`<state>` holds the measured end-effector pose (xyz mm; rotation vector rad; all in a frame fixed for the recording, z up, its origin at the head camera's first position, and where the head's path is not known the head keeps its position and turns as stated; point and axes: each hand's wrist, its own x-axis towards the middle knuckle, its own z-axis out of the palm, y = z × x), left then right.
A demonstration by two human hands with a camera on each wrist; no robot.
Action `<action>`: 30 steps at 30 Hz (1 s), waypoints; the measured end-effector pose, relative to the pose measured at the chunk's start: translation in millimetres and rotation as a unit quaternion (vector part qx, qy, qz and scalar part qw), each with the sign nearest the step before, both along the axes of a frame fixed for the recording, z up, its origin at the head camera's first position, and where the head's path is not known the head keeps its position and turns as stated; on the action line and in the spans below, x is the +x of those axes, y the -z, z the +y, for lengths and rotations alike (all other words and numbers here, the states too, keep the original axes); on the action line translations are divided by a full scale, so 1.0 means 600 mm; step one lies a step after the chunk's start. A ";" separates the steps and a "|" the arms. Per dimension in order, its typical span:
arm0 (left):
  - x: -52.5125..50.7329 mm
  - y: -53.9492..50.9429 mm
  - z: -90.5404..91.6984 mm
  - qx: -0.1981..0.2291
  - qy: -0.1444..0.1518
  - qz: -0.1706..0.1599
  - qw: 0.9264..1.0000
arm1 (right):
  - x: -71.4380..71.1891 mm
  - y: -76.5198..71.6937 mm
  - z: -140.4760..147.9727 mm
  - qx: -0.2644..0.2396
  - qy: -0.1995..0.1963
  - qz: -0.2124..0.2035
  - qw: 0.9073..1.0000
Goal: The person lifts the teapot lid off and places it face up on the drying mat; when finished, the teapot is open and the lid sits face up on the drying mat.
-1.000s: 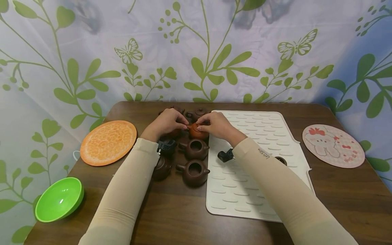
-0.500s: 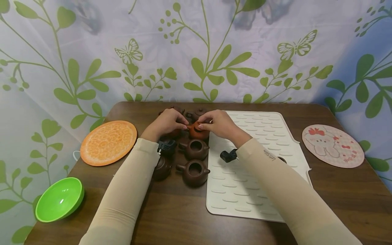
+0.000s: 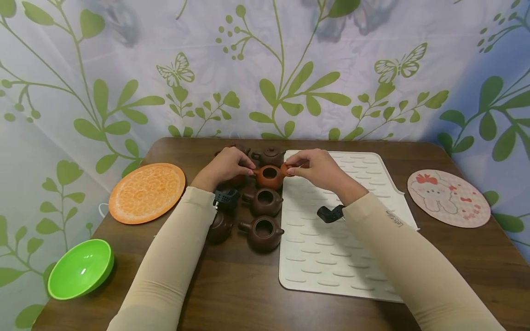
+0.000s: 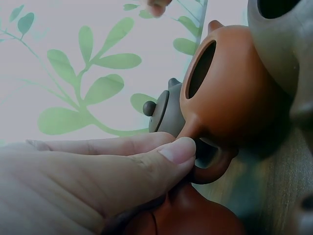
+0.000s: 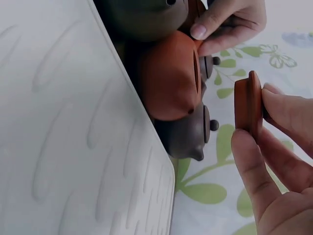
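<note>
A reddish-orange teapot (image 3: pixel 269 181) stands in a row of dark brown teapots, its round mouth uncovered. My left hand (image 3: pixel 227 164) pinches its handle between thumb and fingers, clearly seen in the left wrist view. Just right of the pot, my right hand (image 3: pixel 316 170) holds the matching orange lid (image 5: pixel 249 105) up by its knob side, apart from the pot. In front stand two lidless brown teapots (image 3: pixel 264 234), their mouths facing up. Behind is a lidded brown teapot (image 3: pixel 271 155). My left arm partly hides more teapots, including another reddish one (image 4: pixel 195 215).
A white ridged mat (image 3: pixel 323 257) lies right of the teapots, beneath my right forearm. On the left are an orange-slice round mat (image 3: pixel 146 193) and a green bowl (image 3: pixel 80 270). A pink rabbit mat (image 3: pixel 449 197) lies at the far right.
My right hand has lifted the lid off the orange teapot and moved it right, uncovering the mouth. My left hand stays on the handle.
</note>
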<state>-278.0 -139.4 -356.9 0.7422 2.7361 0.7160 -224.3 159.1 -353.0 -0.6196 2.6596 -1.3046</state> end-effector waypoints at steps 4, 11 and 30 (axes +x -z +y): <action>0.000 0.002 -0.002 0.002 -0.002 -0.004 1.000 | 0.006 -0.003 0.015 -0.031 -0.005 -0.012 0.999; 0.000 0.004 -0.003 0.002 -0.002 -0.003 1.000 | 0.015 -0.007 0.050 -0.074 -0.021 -0.035 0.996; -0.001 0.001 -0.001 -0.003 0.002 -0.006 1.000 | 0.050 -0.005 0.185 -0.136 0.078 -0.179 0.971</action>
